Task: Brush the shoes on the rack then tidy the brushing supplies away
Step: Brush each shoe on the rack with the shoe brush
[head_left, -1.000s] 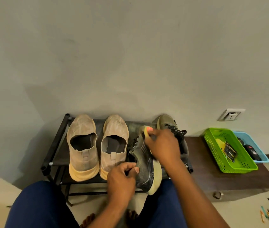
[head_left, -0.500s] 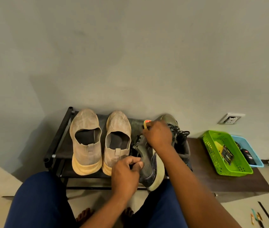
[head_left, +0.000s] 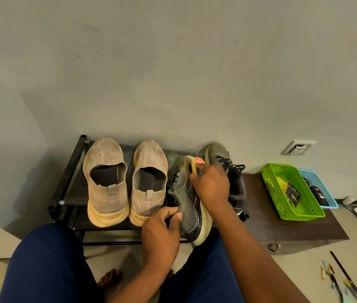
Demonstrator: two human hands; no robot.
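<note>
- My left hand [head_left: 161, 231] has its grip closed around the heel collar of the dark green sneaker [head_left: 189, 204], thumb pinching the rim, so the shoe stays tipped on its side with the upper turned toward me.
- My right hand [head_left: 211, 185] has its grip curled on the brush [head_left: 197, 164]; only its yellowish body and an orange patch show past my fingers. I hold it against the sneaker's toe end, where I judge the brushing is going on.
- The sneaker sits over the front right part of the shoe rack [head_left: 70, 182], heel toward my knees, close enough to work without reaching.
- Its mate [head_left: 219, 156] stands just behind my right hand on the rack; the two beige slip-ons [head_left: 107, 182] stand upright side by side on the left.
- The green basket [head_left: 291, 191] and blue basket [head_left: 326, 193] wait to the right on a dark mat [head_left: 282, 232], probably where the supplies go afterwards.
</note>
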